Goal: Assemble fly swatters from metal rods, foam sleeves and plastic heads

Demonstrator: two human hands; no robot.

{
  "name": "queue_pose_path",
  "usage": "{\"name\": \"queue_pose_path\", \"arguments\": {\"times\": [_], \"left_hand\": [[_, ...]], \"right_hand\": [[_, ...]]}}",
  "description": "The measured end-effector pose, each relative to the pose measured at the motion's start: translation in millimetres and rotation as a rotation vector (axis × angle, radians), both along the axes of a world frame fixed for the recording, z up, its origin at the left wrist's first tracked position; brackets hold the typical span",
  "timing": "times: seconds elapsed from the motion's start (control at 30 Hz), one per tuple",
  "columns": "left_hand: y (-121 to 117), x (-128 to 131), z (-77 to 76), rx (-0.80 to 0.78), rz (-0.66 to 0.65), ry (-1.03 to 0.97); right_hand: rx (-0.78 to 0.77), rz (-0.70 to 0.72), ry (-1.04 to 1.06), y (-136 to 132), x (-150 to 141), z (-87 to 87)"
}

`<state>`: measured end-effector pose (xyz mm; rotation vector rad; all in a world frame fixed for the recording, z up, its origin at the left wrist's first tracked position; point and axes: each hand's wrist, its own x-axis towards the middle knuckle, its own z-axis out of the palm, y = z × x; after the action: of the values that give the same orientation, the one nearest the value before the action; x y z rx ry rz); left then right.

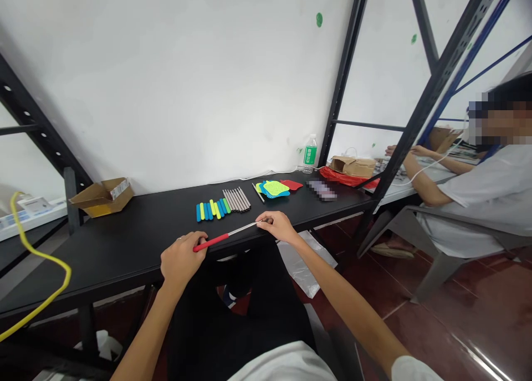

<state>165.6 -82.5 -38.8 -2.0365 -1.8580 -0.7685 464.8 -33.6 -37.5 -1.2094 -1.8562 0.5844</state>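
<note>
Between my hands, over the table's front edge, is a thin metal rod with a red handle point(216, 241). My left hand point(183, 259) is closed around the red end. My right hand point(276, 226) pinches the bare metal end with thumb and fingers. Beyond the rod lies a row of blue, yellow and green handles point(211, 210). Right of them is a row of slim metal rods point(236, 200), with a single rod point(258, 193) apart from the row. Fly swatter heads in yellow and blue point(275, 189) are stacked farther right, beside a red head point(292, 185).
An open cardboard box point(103, 199) stands on the black table point(124, 242) at left, a water bottle point(310, 155) at back right. A brown package point(352, 166) rests on red plastic. Dark shelf posts flank the table. A seated person point(482, 187) works at right. A yellow cable point(62, 264) hangs at left.
</note>
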Motion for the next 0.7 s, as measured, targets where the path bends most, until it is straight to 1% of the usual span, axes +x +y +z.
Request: {"name": "queue_pose_path", "arguments": {"times": [0.3,0.5,0.7], "left_hand": [[-0.2,0.2,-0.7,0.003,0.002,0.006],[0.2,-2.4,-3.0,0.010,-0.015,0.035],[-2.4,-1.4,0.3,-0.020,-0.015,0.061]], "right_hand": [[-0.018,0.046,-0.005,-1.8,1.1,0.4],[-0.011,0.000,-0.067,-4.8,-0.7,3.5],[-0.007,-0.023,-0.092,-8.3,-2.6,7.0]]}}
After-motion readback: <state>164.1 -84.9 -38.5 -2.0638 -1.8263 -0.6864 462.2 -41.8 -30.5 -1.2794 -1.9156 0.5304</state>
